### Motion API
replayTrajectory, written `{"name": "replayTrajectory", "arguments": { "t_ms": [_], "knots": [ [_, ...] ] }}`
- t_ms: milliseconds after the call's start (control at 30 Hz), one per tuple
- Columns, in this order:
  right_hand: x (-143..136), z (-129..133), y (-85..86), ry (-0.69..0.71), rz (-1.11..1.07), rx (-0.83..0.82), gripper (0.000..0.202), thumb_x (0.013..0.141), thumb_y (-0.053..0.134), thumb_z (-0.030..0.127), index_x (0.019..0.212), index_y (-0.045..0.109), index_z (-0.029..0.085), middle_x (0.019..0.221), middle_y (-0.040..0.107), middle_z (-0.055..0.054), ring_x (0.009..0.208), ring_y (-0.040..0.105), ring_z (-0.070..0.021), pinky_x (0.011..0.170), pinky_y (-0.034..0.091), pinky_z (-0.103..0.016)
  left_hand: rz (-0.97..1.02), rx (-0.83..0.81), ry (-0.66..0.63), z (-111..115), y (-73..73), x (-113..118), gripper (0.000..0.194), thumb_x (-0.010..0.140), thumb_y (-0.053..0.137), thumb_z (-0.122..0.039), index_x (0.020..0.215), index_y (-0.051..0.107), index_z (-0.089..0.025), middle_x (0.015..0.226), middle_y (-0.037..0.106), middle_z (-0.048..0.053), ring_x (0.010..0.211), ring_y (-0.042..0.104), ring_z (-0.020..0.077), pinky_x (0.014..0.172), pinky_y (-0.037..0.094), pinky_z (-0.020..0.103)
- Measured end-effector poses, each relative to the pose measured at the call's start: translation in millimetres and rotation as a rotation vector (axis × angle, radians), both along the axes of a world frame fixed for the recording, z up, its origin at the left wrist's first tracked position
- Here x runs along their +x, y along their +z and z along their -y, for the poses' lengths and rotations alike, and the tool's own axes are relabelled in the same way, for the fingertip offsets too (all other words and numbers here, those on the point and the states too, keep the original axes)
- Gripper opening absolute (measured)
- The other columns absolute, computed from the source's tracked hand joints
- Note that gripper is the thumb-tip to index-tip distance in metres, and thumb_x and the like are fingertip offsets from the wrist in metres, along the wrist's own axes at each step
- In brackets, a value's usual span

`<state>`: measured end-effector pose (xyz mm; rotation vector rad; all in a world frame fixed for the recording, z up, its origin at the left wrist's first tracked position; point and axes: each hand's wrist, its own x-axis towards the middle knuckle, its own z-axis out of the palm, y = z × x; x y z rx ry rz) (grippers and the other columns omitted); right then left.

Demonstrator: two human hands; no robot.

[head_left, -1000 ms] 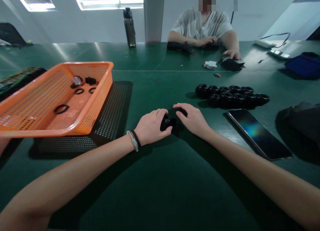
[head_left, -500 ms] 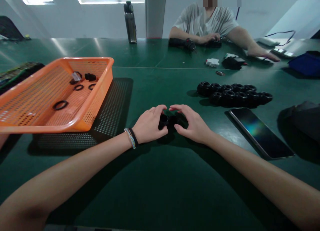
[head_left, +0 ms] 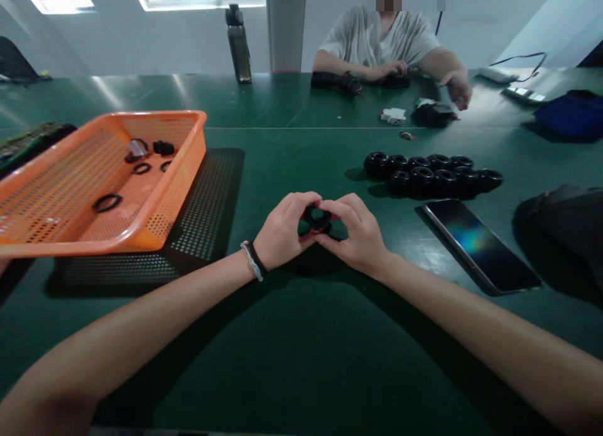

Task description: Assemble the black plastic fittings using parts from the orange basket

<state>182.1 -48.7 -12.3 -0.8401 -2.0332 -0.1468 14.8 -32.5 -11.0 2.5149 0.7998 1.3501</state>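
Between my two hands, a little above the green table (head_left: 301,335), is a black ring-shaped part (head_left: 320,225) with its round opening facing me. My left hand (head_left: 281,230) grips its left side, thumb below and fingers above. From the other side my right hand (head_left: 362,238) pinches the same part, its fingertips touching those of my left hand. Some more black material shows just under the ring, partly hidden by the fingers; I cannot tell whether it is a separate piece.
An orange basket (head_left: 183,217) at the left holds several black rings and small parts. Rows of glossy black round parts (head_left: 423,178) stand right of my hands, beyond a phone (head_left: 478,244). Across the table sit a person (head_left: 377,46), a power drill (head_left: 336,82) and a bottle (head_left: 239,49).
My hands have closed together around the black part, and its ring opening now faces me. The person opposite has drawn an outstretched hand inward. The view has shifted slightly.
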Motion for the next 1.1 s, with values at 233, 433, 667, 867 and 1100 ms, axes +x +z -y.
{"name": "replayTrajectory", "arguments": {
  "t_ms": [233,433,667,867,1100],
  "knots": [
    [2.3,2.5,3.8,-0.082,-0.136,-0.055,0.018,0.084,0.052,0.035,0.098,0.049,0.024,0.078,0.056,-0.002,0.066,0.052,-0.0153,0.056,0.043,-0.029,-0.044,-0.081,-0.028,-2.0,-0.8,5.1,0.051,0.074,0.064,-0.022,0.118,0.039,-0.015,0.109,0.056,0.010,0.085,0.055,0.0161,0.074,0.049,0.029],
    [6.9,-3.0,-0.8,-0.190,-0.389,-0.252,0.017,0.087,0.045,0.037,0.095,0.046,0.023,0.076,0.056,-0.001,0.061,0.054,-0.0131,0.054,0.043,-0.027,-0.347,-0.279,0.132,-9.2,5.3,3.2,0.059,0.060,0.079,-0.040,0.104,0.051,-0.011,0.107,0.057,0.012,0.101,0.049,0.0274,0.087,0.043,0.043],
    [7.6,-4.5,-0.6,-0.100,-0.455,-0.387,0.015,0.083,0.047,0.033,0.093,0.043,0.023,0.076,0.058,0.000,0.063,0.058,-0.0131,0.054,0.046,-0.026,-0.376,-0.365,0.142,-12.2,4.9,1.1,0.033,0.066,0.075,-0.034,0.087,0.059,-0.015,0.093,0.063,0.007,0.096,0.052,0.0248,0.086,0.043,0.040],
    [8.1,-2.9,2.5,-0.093,-0.383,-0.398,0.014,0.078,0.046,0.025,0.092,0.042,0.023,0.072,0.056,0.001,0.061,0.058,-0.0128,0.055,0.046,-0.027,-0.198,-0.458,0.098,-9.7,5.8,2.2,0.033,0.070,0.066,-0.018,0.101,0.056,-0.016,0.095,0.063,0.005,0.082,0.058,0.0168,0.070,0.048,0.029],
    [7.3,-4.6,2.8,-0.091,-0.367,-0.478,0.013,0.081,0.042,0.027,0.093,0.039,0.023,0.071,0.059,0.001,0.056,0.058,-0.0125,0.053,0.044,-0.026,-0.125,-0.428,0.086,-8.4,10.0,1.1,0.029,0.076,0.056,-0.023,0.103,0.057,-0.012,0.089,0.057,0.005,0.078,0.055,0.0153,0.065,0.047,0.026]
  ]
}}
